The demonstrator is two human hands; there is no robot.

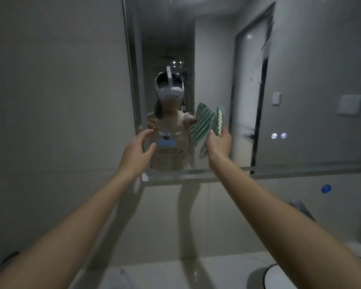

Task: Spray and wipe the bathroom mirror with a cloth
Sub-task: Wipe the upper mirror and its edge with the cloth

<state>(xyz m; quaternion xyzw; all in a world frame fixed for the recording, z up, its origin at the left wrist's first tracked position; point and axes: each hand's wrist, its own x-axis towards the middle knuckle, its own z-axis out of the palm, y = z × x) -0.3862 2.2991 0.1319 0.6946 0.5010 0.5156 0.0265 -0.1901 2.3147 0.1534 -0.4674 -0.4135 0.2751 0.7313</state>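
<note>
The large wall mirror fills the upper right of the head view, its frame running down the left side and along the bottom. My right hand grips a green-and-white striped cloth held up close to the glass near the mirror's lower left part. The cloth's reflection shows just left of it in the glass. My left hand is raised in front of the mirror's lower left corner, fingers spread and relaxed, holding nothing. No spray bottle is in sight.
Two small lit touch icons glow on the mirror at the right. A blue round object sits on the tiled wall below the mirror. A white counter with a basin rim lies at the bottom.
</note>
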